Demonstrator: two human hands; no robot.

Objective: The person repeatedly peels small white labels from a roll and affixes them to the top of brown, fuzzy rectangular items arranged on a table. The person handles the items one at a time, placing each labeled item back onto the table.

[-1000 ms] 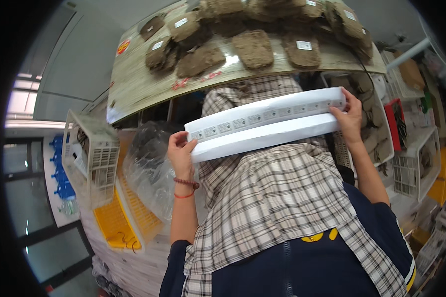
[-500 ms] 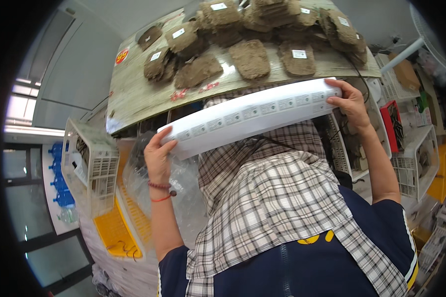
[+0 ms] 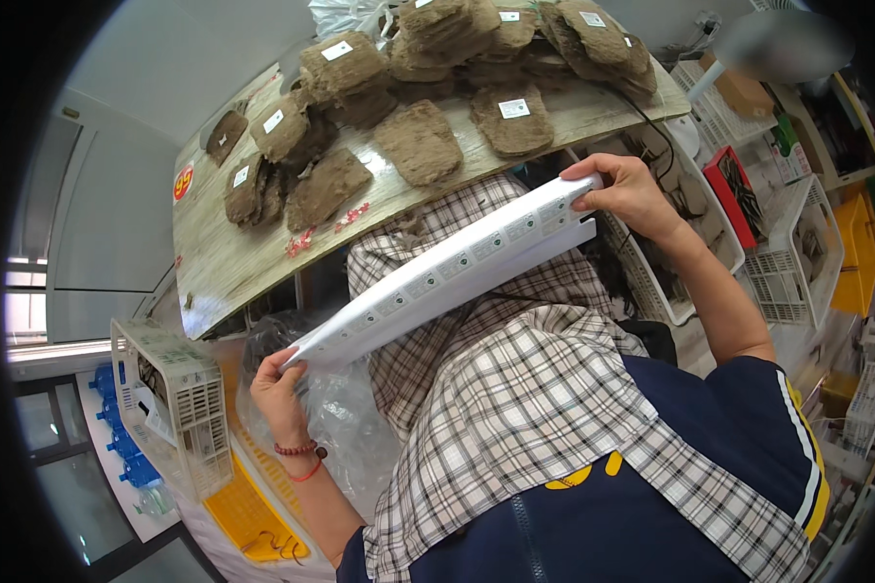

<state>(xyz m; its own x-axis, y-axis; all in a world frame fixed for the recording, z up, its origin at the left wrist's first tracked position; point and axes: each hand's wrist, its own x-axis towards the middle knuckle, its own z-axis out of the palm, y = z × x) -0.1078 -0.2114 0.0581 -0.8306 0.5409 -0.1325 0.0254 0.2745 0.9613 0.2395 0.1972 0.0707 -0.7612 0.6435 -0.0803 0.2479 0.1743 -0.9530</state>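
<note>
The person wore a navy-blue fabric top [image 3: 671, 389] with sleeves ending near the elbow. A straight dark zip [image 3: 527, 534] ran down its front, and rounded bright-yellow markings [image 3: 569, 479] showed beside the apron's edge. A white stripe [image 3: 797, 457] bordered by yellow trim [image 3: 820, 500] ran along the right side. Over it lay a cream cloth apron [image 3: 525, 389] checked in black and brown, with a broad matching strap [image 3: 715, 491]. Behind the left hand [image 3: 280, 396] sat a reddish-brown beaded bracelet [image 3: 292, 449] with one larger dark bead [image 3: 322, 453], and a thin red cord [image 3: 308, 472].
</note>
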